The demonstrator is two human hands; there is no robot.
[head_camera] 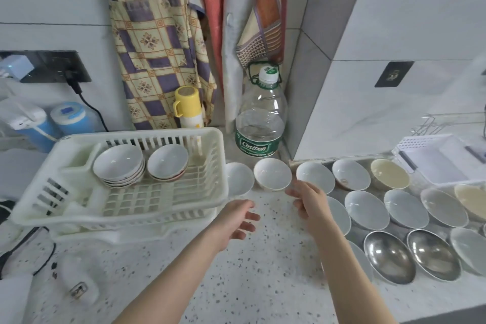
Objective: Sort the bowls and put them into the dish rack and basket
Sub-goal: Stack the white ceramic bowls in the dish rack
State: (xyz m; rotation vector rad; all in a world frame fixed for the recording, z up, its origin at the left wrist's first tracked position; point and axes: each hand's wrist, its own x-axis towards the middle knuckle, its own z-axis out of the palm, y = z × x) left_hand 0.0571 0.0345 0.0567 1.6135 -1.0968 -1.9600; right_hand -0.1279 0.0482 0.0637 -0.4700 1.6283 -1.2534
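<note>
Both my hands hover over the speckled tabletop (249, 284), holding nothing: left hand (236, 221) with fingers loosely spread, right hand (309, 202) relaxed and, as far as the blur lets me judge, just short of a white bowl (315, 176). More bowls (394, 208) sit in rows to my right. Two stacks of bowls (118, 166) already rest in the dish rack (79, 208).

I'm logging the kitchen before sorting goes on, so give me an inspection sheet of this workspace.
Surface: speckled counter, bare in the middle.
Job's things: dish rack holds two stacks of bowls; loose bowls in rows at right; white basket far right.
Clutter: water bottle, yellow flask.
Hands: left hand and right hand open, holding nothing.
Cables: black cable from wall socket.
Surroundings: hanging cloths, tiled wall.
</note>
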